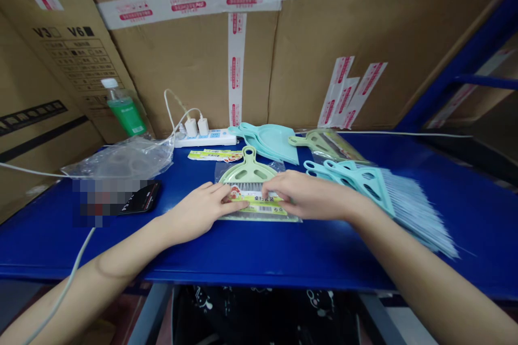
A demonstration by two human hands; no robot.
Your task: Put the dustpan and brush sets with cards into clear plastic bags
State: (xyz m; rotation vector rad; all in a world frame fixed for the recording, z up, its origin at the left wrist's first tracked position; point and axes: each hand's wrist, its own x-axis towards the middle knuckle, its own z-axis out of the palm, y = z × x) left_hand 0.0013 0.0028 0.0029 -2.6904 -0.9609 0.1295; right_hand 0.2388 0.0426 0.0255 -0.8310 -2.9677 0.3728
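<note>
Bagged mint dustpan-and-brush set (249, 172) lay flat on the blue worktop (259, 259) — left hand (198, 210) and right hand (307, 194) rested fingers-down on its label, no clear pinch — loose teal brushes (364, 186) just right.

- A pixelated patch (107, 202) hides most of a black flat object (141, 198).
- The left hand (198, 209) and right hand (309, 195) cover the middle of the bagged green dustpan (248, 171).
- The package label (261, 205) is too small to read.
</note>
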